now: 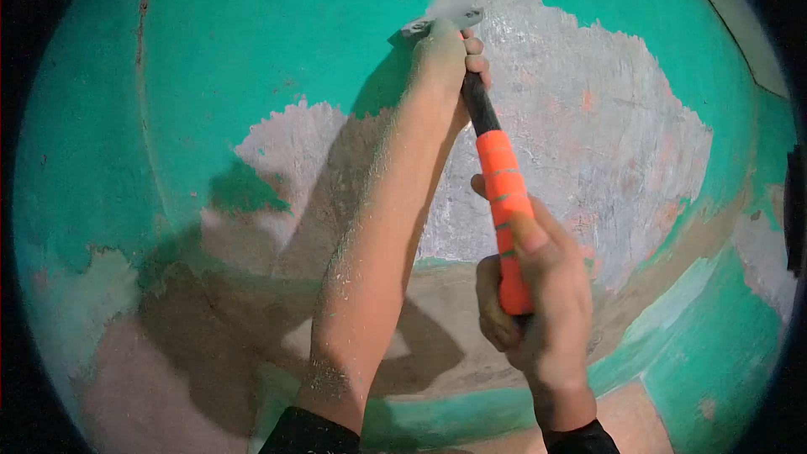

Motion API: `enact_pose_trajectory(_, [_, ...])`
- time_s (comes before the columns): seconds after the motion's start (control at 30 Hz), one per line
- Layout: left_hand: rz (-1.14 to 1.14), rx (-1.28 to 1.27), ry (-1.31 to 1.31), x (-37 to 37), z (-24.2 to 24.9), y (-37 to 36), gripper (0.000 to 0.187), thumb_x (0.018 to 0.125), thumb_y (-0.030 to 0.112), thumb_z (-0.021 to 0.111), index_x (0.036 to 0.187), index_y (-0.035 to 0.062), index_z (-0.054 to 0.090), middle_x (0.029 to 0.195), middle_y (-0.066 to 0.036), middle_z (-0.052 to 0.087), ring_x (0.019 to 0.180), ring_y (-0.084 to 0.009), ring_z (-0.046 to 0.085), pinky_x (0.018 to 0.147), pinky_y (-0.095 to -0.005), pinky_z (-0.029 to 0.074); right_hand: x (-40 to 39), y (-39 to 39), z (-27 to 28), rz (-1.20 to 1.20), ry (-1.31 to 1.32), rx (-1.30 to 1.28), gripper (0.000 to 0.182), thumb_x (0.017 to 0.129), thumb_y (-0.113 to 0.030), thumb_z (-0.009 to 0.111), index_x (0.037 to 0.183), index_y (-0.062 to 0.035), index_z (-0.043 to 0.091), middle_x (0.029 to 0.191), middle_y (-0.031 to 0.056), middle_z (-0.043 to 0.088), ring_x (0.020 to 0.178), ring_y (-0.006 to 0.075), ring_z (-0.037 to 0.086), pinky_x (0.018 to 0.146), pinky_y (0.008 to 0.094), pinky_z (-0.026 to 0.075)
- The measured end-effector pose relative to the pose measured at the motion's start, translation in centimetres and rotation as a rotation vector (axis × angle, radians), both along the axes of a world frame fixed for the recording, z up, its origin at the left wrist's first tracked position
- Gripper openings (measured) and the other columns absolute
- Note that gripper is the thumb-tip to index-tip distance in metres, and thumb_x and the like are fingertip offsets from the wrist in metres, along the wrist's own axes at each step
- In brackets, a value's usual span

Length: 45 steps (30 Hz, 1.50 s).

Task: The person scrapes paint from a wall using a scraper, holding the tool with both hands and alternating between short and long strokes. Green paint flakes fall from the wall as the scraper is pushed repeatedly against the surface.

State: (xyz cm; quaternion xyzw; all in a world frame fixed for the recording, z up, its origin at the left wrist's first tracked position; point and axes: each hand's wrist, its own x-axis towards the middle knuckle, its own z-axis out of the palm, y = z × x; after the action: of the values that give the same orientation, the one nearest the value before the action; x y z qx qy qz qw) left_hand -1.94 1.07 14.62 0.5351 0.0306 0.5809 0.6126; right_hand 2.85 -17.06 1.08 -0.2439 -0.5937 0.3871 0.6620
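Note:
A long-handled wall scraper (481, 105) with a black shaft and an orange grip runs diagonally up the wall. My left hand (441, 55) wraps round the shaft just below its head, arm stretched far up. The lower orange grip is in my right hand (542, 286), thumb lying along it. The scraper's head meets the wall at the upper edge of a bare grey patch (588, 143), and its blade is blurred. Flakes of paint dust cling to my left forearm.
Green paint (252, 34) covers the wall around the patch, with a ragged boundary. A vertical crack (141, 42) runs down the left side. Below the patch lies a brownish bare band (454, 328). Shadows of my head and arm fall on the left.

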Motion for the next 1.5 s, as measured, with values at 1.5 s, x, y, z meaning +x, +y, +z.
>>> enact_pose_trajectory(1.5, [-0.024,-0.27,0.18,-3.2,-20.0,-1.2,0.047,0.095,0.058,0.037,0.092,0.0121,0.045,0.057,0.006,0.036,0.036,-0.0059,0.029,0.035,-0.0236,0.031,-3.1,1.4,-21.3,-0.013,0.195,-0.238,0.059,0.096,-0.018,0.052,0.144,-0.0005,0.022,0.078,0.0026,0.049,0.06,0.0086,0.047,0.055,0.0224,0.042])
